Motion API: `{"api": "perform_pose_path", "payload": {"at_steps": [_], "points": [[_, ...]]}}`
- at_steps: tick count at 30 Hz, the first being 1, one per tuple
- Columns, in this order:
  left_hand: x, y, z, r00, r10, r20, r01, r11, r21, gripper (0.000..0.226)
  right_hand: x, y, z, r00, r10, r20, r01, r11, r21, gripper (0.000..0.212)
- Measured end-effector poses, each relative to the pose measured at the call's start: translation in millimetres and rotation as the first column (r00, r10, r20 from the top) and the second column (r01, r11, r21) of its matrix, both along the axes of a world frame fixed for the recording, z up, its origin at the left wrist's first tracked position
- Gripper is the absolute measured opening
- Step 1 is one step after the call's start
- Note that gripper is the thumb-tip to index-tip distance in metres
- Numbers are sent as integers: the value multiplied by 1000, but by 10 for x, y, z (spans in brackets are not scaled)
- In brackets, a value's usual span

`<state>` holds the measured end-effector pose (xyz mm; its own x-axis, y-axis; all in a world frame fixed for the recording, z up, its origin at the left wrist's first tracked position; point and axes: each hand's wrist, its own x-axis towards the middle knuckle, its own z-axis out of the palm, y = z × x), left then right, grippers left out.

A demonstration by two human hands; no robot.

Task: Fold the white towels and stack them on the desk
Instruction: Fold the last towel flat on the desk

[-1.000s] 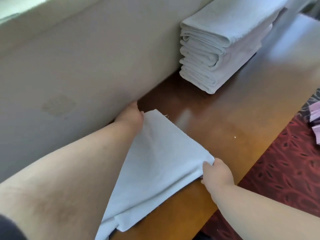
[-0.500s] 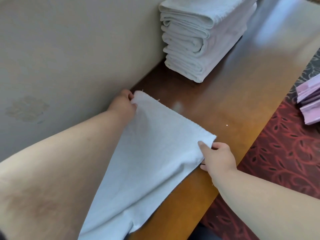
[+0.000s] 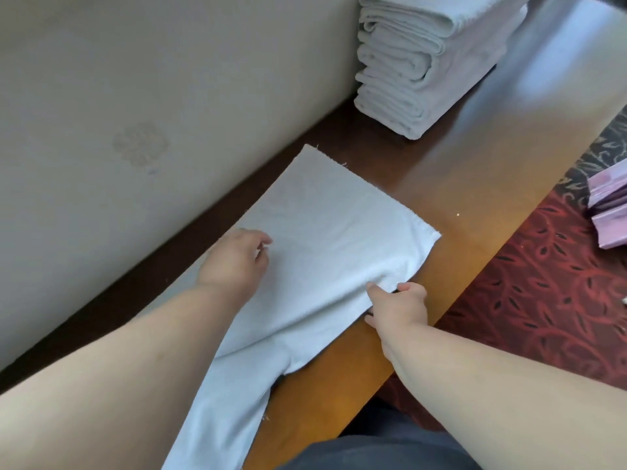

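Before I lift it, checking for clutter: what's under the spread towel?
The towel lies flat on the wooden desk; no bulge shows. Whatever it covers is hidden. Its near end hangs off the desk.

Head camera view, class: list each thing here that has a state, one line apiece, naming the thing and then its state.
Towel: spread flat on the desk, near end hanging off the edge.
Towel stack: folded, piled by the wall.
Left hand: over the towel, fingers loosely curled, gripping nothing.
Right hand: pinches the towel's near edge.
Desk: holds both the towel and the stack.
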<state>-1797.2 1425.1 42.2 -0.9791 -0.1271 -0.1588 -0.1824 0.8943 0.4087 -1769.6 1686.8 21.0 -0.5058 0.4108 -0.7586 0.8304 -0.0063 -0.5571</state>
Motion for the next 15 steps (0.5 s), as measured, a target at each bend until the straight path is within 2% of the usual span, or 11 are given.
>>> {"api": "perform_pose_path", "payload": {"at_steps": [6,9,12,15], "points": [[1205,-686,-106,962,140,233,-101,980,-173,33,693,-611,-20,997,-70,22,73,975,-210,45],[1613,-969,-121,935,133,328,-63,974,-217,41,1007,-954,-1,1000,-22,-2,20,952,-307,30],[1959,-1159,-114,942,31,334,11,993,-121,45,1378,-1322,18,999,49,16,-39,923,-383,28],[2183,-1382,-89,963,98,252,-62,987,-149,44,1740,-1627,0,988,151,35,-129,925,-356,34]]}}
